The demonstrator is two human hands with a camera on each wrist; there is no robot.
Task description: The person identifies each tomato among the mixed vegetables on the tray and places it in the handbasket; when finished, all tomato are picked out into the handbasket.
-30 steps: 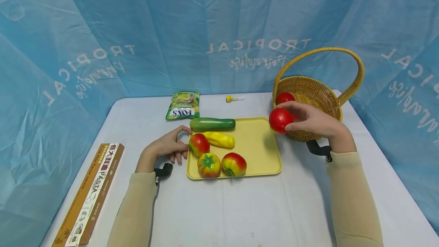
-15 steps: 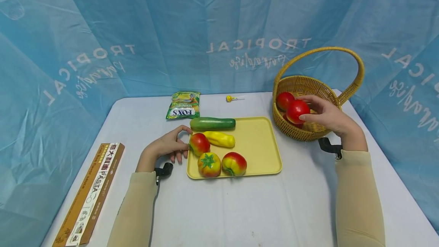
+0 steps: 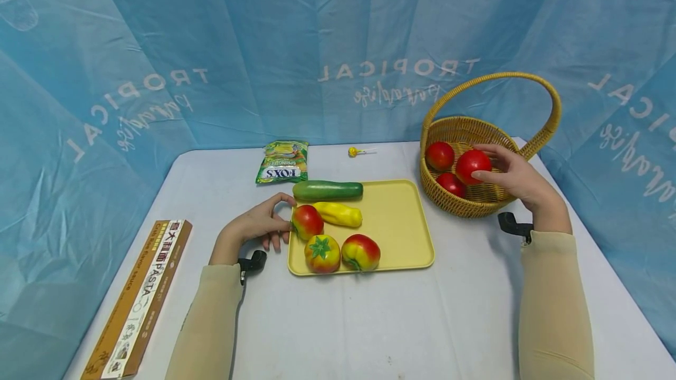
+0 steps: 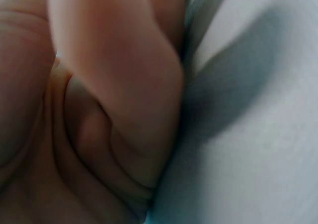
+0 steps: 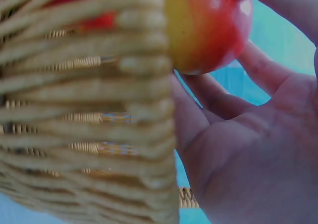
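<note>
My right hand [image 3: 520,175] grips a tomato [image 3: 473,166] between thumb and fingers, inside the rim of the wicker basket [image 3: 465,207]. The right wrist view shows this tomato [image 5: 211,28] red with a yellow side, beyond the basket's slats [image 5: 84,105]. Two other red tomatoes [image 3: 440,156] lie in the basket. At the left end of the yellow tray [image 3: 401,221], thumb and forefinger of my left hand [image 3: 259,221] hold a red-and-yellow tomato [image 3: 307,222]. Curled fingers [image 4: 119,75] fill most of the left wrist view, where that tomato is hidden.
The tray also carries a cucumber [image 3: 327,190], a yellow pepper-like vegetable [image 3: 340,214] and two more tomatoes [image 3: 322,254]. Behind it lie a green FOX'S bag [image 3: 282,162] and a lollipop [image 3: 354,152]. A long pasta box [image 3: 138,298] lies left. The basket's tall handle [image 3: 496,78] arches over it.
My right hand has carried its tomato rightward from the basket's left edge to over the basket's inside, uncovering the two tomatoes there. My left hand has stayed in place.
</note>
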